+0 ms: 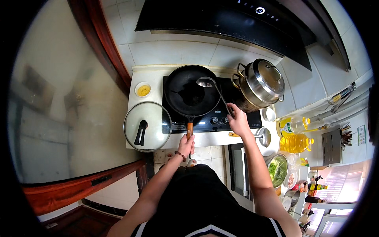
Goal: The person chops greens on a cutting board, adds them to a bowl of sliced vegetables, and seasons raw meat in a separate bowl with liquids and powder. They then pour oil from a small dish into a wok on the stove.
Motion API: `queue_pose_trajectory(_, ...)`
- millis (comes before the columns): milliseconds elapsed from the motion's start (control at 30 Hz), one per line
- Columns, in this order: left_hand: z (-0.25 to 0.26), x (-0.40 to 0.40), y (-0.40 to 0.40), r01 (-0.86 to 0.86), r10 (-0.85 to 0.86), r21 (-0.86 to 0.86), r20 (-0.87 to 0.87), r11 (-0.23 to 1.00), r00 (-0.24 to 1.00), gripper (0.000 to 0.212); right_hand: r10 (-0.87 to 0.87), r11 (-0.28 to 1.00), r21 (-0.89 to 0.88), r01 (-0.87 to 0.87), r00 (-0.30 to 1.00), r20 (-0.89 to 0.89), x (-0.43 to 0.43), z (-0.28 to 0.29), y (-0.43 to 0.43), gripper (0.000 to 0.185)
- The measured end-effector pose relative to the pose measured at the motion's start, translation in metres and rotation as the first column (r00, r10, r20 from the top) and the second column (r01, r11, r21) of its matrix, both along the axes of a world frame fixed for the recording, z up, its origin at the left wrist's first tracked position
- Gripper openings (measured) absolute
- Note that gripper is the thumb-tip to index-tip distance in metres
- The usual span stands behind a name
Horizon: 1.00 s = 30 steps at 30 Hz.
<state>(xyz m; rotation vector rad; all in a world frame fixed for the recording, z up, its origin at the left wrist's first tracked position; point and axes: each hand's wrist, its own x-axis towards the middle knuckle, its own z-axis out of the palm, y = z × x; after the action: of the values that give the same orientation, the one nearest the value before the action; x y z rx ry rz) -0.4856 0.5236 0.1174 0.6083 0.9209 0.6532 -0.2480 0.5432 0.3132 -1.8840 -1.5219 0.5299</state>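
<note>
My left hand (186,146), with a beaded bracelet at the wrist, grips the wooden handle (189,130) of a black wok (180,100). The wok sits on the left part of a black Haier cooktop (204,126), and a dark wet-looking patch marks its bottom. In my right hand (237,121) is the handle of a metal ladle, whose bowl (205,82) hangs over the wok's right side. Whether the ladle touches the wok, I cannot tell. A glass lid (155,127) with a black handle lies left of the wok, overlapping the cooktop's edge.
A small bowl of yellow liquid (143,89) stands at the back left. To the right are a lidded steel steamer pot (260,84), a strainer spoon (260,136), oil bottles (294,143) and a bowl of shredded greens (277,170). A range hood (219,20) overhangs the back.
</note>
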Motion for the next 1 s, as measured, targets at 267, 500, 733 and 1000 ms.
queue_pose_trajectory(267,-0.015,0.007,-0.002,-0.028,0.036,0.111,-0.063,0.993,0.997,0.020,-0.014,0.999,-0.048,0.012,0.998,-0.059,-0.014,-0.017,0.005,0.047)
queue_pose_trajectory(500,-0.006,0.010,-0.001,-0.003,0.036,0.179,-0.179,0.984,0.983,0.021,-0.022,0.999,-0.042,0.019,0.998,-0.066,-0.011,-0.032,0.002,0.047)
queue_pose_trajectory(733,0.003,0.012,0.004,0.011,0.029,0.183,-0.217,0.983,0.976,0.021,-0.055,0.993,-0.114,0.040,0.990,-0.129,-0.012,-0.021,0.003,0.048)
queue_pose_trajectory(1000,0.014,0.009,0.010,-0.011,0.048,0.154,-0.234,0.988,0.971,0.025,-0.068,0.993,-0.105,0.050,0.983,-0.170,-0.020,-0.017,0.008,0.049)
